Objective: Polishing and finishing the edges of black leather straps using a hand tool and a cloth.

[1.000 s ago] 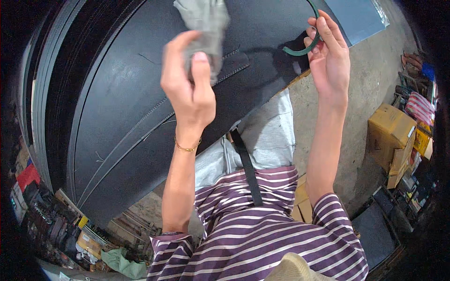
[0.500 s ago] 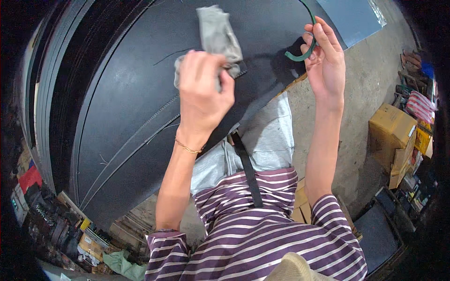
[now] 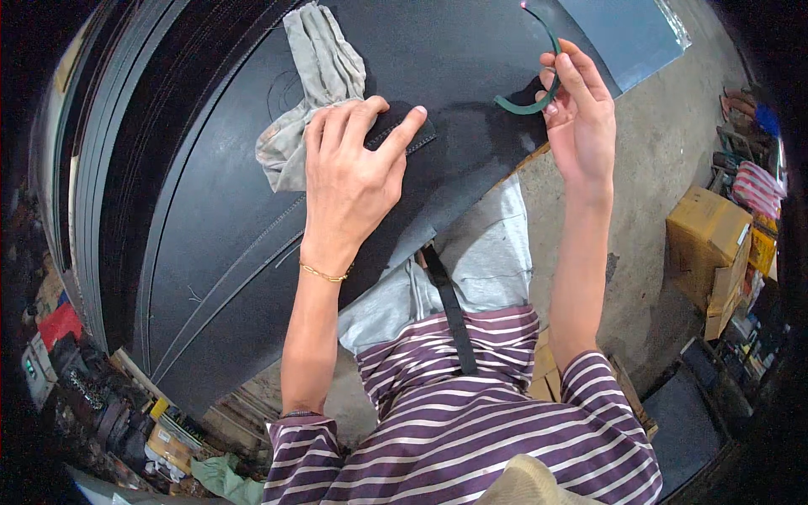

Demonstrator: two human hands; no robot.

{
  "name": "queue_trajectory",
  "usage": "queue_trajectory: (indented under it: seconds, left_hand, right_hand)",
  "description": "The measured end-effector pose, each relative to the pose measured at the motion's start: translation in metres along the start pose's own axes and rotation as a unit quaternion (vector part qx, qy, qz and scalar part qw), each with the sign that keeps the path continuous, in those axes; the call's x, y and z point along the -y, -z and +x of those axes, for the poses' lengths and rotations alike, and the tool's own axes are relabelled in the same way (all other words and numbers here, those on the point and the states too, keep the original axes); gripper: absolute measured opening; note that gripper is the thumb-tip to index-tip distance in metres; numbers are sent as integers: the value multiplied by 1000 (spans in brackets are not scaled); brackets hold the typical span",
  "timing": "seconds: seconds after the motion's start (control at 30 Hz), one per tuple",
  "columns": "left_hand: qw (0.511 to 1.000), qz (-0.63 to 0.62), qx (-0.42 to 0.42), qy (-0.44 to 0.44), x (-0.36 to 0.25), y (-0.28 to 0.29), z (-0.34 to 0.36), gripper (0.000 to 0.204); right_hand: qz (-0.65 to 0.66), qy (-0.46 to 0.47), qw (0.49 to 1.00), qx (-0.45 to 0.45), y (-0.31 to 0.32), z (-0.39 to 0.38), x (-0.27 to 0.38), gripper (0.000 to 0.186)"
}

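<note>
My right hand (image 3: 581,118) is closed around a curved piece of green mosquito coil (image 3: 526,107), whose far tip glows pink. My left hand (image 3: 353,164) rests over the dark work surface (image 3: 227,143) with its fingers apart. Against its fingertips and left side lies a crumpled grey cloth (image 3: 324,59). Under and beside this hand shows the end of a black strip with a stitched edge (image 3: 421,139). Its long narrow part (image 3: 244,231) curves toward the lower left, partly hidden by my wrist.
Stacked black sheets or strips (image 3: 109,168) curve along the left. Thin loose threads (image 3: 282,88) lie near the cloth. A blue-grey sheet (image 3: 627,34) sits at the far right. A cardboard box (image 3: 707,227) stands on the concrete floor to the right, and clutter fills the lower left.
The grey cloth has moved left and slightly nearer. My left hand has loosened from it and spread its fingers. My right hand has shifted slightly, still holding the coil.
</note>
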State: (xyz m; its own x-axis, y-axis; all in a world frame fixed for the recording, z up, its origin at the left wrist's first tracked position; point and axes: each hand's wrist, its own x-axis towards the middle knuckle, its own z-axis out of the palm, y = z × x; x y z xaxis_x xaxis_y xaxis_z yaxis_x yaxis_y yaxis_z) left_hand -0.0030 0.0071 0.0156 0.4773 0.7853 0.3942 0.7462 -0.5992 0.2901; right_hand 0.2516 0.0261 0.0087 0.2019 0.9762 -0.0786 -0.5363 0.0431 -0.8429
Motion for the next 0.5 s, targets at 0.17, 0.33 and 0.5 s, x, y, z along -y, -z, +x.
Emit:
queue_trajectory:
  seconds: [0.17, 0.33, 0.5]
  left_hand:
    - [1000, 8, 5, -3, 0, -1, -1, 43]
    - [1000, 9, 9, 3, -3, 1, 0, 39]
    - [1000, -2, 19, 20, -7, 4, -1, 33]
  right_hand:
    - [1, -2, 1000, 6, 0, 2, 1, 25]
    - [1, -10, 1000, 3, -2, 1, 2, 26]
    - [-16, -16, 1000, 7, -2, -10, 5, 26]
